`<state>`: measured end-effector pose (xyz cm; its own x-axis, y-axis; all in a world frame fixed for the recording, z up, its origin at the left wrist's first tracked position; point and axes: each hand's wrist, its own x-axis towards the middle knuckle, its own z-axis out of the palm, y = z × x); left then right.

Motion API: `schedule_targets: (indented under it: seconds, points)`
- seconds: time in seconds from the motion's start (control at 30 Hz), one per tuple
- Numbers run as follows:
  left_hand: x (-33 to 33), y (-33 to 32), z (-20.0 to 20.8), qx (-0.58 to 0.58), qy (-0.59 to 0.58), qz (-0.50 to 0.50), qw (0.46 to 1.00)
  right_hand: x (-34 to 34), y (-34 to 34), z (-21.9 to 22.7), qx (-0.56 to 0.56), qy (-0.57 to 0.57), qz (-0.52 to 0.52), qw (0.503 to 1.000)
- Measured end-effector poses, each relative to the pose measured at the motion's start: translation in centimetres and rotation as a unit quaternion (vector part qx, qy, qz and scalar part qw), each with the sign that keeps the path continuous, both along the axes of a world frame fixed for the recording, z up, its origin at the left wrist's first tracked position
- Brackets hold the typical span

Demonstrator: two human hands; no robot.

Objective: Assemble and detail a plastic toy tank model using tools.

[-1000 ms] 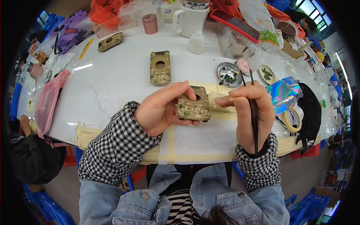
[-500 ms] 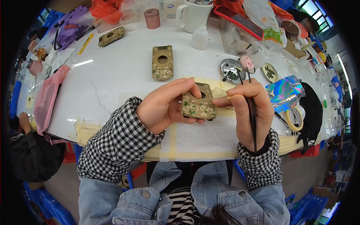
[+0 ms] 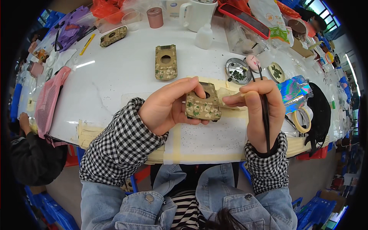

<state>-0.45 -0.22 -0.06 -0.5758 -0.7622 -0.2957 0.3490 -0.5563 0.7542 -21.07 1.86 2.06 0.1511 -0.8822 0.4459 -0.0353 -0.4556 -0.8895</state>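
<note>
My left hand (image 3: 163, 101) is closed round a camouflage-patterned model tank hull (image 3: 203, 106), with its round opening near my thumb and index finger. The fingers of my right hand (image 3: 262, 109) are bent just right of the hull, apart from it. A pair of black tweezers (image 3: 265, 119) is tucked in that hand, tips pointing away from me. Whether its thumb and index finger also pinch something small, I cannot tell. A pale yellowish piece (image 3: 227, 96) lies behind the right fingertips. Farther off, a second camouflage hull (image 3: 166, 71) rests on the table.
Beyond my right hand sit a round clear dish (image 3: 237, 76) of small dark green parts and a smaller dish (image 3: 276, 72) of green pieces. Tape rolls (image 3: 301, 122) and a shiny iridescent pouch (image 3: 294, 94) lie at right. A white bottle (image 3: 204, 37) stands farther back.
My right hand has moved a little to the right with the tweezers, away from the hull's edge. My left hand keeps the hull in nearly the same place.
</note>
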Motion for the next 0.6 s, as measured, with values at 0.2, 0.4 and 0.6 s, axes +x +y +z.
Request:
schedule_targets:
  seconds: [0.2, 0.4, 0.6]
  points:
    - [-0.1, -0.3, -0.3, -0.011, -0.008, 0.009, 1.0, -3.7, -0.5, -0.5, -0.126, 0.191, -0.158, 0.961]
    - [0.2, -0.7, -0.9, -0.039, -0.005, 0.021, 0.999, -3.4, -1.5, -1.4, -0.232, 0.33, -0.174, 0.898]
    - [0.3, -1.0, -1.4, -0.038, -0.005, 0.038, 0.999, -3.8, -1.1, -1.4, -0.223, 0.377, -0.151, 0.886]
